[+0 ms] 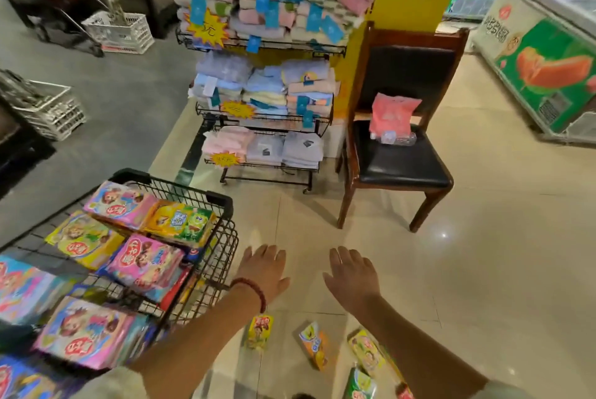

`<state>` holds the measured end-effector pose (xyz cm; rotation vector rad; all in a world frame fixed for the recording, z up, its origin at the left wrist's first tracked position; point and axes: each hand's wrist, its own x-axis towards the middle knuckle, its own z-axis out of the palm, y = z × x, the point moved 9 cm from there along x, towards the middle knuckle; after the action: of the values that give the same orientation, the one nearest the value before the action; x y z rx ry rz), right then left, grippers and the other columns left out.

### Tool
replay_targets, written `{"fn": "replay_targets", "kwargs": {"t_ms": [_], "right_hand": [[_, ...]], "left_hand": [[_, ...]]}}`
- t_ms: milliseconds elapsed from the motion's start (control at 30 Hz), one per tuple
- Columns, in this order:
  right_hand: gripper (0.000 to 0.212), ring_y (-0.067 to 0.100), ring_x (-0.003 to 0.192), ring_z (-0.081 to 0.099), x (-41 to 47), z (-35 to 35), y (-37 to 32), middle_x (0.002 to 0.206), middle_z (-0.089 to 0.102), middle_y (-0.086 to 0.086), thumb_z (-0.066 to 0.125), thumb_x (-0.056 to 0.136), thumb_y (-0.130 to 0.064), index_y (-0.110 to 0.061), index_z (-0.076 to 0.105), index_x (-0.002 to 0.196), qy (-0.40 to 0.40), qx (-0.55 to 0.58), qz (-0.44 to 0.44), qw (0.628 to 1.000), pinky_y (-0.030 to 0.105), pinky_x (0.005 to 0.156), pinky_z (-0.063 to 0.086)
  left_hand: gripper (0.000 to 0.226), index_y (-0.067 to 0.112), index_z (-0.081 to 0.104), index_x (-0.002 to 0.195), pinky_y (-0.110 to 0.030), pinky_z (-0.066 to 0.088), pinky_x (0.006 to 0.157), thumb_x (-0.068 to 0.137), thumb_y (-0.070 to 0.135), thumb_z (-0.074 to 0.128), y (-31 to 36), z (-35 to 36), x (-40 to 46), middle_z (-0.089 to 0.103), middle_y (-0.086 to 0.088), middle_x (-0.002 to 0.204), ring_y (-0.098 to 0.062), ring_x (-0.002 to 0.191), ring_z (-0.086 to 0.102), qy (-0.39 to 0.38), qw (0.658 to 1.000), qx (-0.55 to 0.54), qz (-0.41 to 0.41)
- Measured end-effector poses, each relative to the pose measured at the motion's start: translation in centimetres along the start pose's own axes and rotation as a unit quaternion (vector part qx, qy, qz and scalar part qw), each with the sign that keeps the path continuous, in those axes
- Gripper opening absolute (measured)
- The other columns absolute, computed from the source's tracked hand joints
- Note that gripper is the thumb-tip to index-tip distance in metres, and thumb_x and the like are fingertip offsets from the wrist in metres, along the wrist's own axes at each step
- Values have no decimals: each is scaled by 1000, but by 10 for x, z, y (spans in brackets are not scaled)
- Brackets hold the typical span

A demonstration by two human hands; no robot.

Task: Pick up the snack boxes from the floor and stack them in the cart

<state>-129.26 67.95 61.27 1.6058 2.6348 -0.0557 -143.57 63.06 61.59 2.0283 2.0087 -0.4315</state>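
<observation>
A black wire cart (225,237) stands at the lower left, filled with several pink, yellow and blue snack boxes (145,263). On the tiled floor below my arms lie loose snack boxes: a yellow one (259,332), an orange one (314,345), a yellow-green one (366,350) and a green one (359,384). My left hand (263,271), with a red bead bracelet on its wrist, hovers beside the cart's right edge, fingers straight, holding nothing. My right hand (353,276) is spread flat above the floor, also empty.
A three-tier wire rack of folded towels (267,76) stands ahead. To its right is a wooden chair (403,153) with a pink bag and a bottle on the seat. A chest freezer (541,69) runs along the far right. White crates (119,31) sit at the back left.
</observation>
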Motion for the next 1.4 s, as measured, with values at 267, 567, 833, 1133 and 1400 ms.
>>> {"fn": "replay_targets", "kwargs": {"t_ms": [267, 567, 833, 1133, 1400], "right_hand": [[48, 24, 61, 64, -27, 116, 46, 77, 67, 4, 64, 52, -45, -10, 75, 83, -77, 61, 19, 995, 32, 44, 49], [60, 29, 69, 65, -28, 319, 59, 81, 66, 7, 36, 69, -49, -10, 71, 97, -153, 64, 40, 985, 35, 51, 50], [69, 28, 63, 62, -44, 496, 54, 79, 65, 9, 83, 47, -51, -7, 71, 99, -216, 33, 15, 976, 31, 47, 46], [72, 31, 77, 65, -48, 642, 41, 92, 68, 13, 81, 57, -50, -5, 66, 111, -286, 22, 43, 957, 35, 57, 50], [87, 29, 140, 18, -29, 731, 52, 154, 15, 14, 45, 91, -55, -4, 6, 149, -307, 25, 119, 944, 40, 105, 29]], "left_hand": [[58, 16, 32, 140, -44, 24, 112, 94, 52, 36, 40, 121, 23, 38, -7, 143, -26, 136, 31, -126, 992, -21, -22], [56, 12, 71, 110, -53, 52, 85, 75, 52, 53, 53, 305, 98, 67, -9, 110, -33, 101, 65, -168, 984, -27, -45], [64, 5, 68, 106, -50, 50, 83, 63, 51, 79, 48, 461, 161, 66, -18, 105, -35, 98, 64, -214, 976, -14, -34], [62, 12, 35, 136, -37, 40, 100, 93, 57, 38, 18, 606, 207, 43, -11, 140, -29, 127, 42, -229, 969, -19, -88], [116, -6, -3, 147, -47, 23, 112, 78, 63, 59, -16, 682, 242, 2, -26, 155, -39, 143, 9, -192, 962, -42, -192]]}}
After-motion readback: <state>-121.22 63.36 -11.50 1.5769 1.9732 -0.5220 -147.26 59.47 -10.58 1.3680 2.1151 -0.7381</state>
